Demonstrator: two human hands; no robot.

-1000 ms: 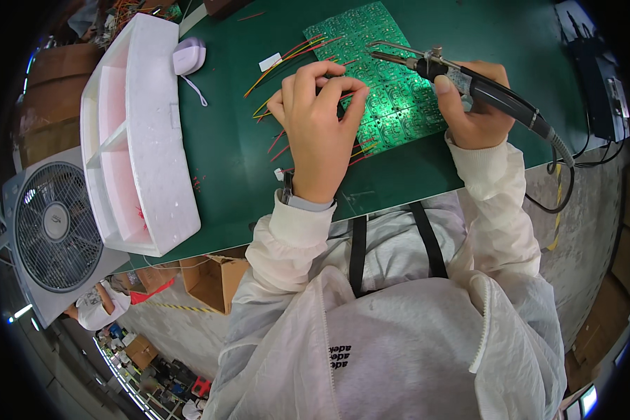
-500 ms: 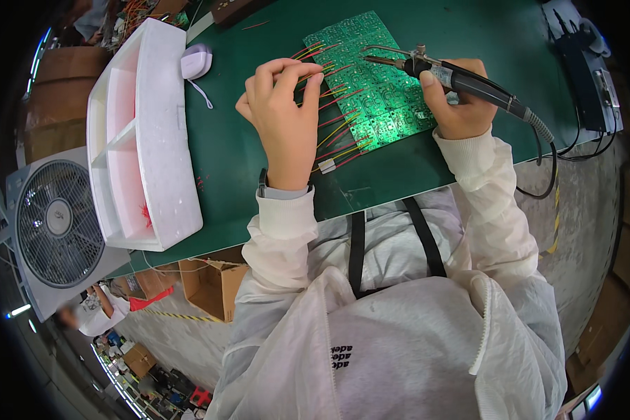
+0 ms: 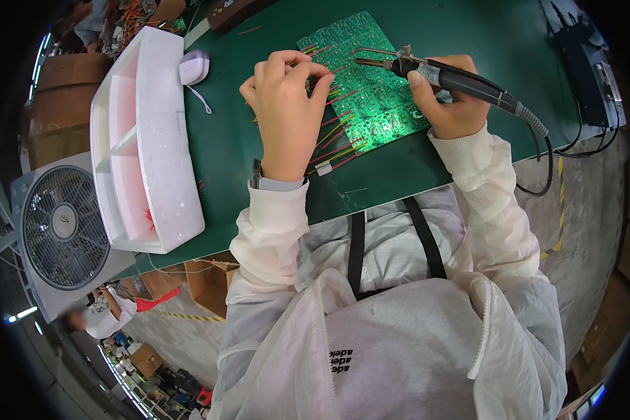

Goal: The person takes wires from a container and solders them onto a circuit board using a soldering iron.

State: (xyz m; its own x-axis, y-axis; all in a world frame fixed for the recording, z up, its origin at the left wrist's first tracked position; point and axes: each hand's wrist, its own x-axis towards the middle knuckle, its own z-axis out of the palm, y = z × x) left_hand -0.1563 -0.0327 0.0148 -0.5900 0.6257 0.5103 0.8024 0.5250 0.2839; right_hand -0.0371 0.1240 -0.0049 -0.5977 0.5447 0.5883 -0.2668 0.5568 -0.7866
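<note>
My right hand [image 3: 458, 105] grips a soldering iron [image 3: 479, 87] with a thin metal guide tube clamped above its tip. The tip points left and hovers over a green circuit board panel [image 3: 381, 105]; I cannot tell whether it touches. My left hand [image 3: 287, 105] is closed at the panel's left edge, thumb and forefinger pinched beside a red wire. Small yellow wire ends show at its outer side, so it seems to hold thin wires, partly hidden by the fingers. Several red and yellow wires [image 3: 336, 133] stick out from the panel's left edge. A small white connector [image 3: 323, 168] lies below them.
A white foam tray [image 3: 164, 140] with compartments stands left, red bits inside. Beside it lies a lilac case [image 3: 194, 68] with a strap. A fan [image 3: 64, 222] is at far left. A dark soldering station [image 3: 584, 77] sits right, its cable [image 3: 549, 168] looping past the table edge.
My left hand has shifted slightly, and yellow wire ends now show at its outer side. My right hand and the soldering iron have moved a little left.
</note>
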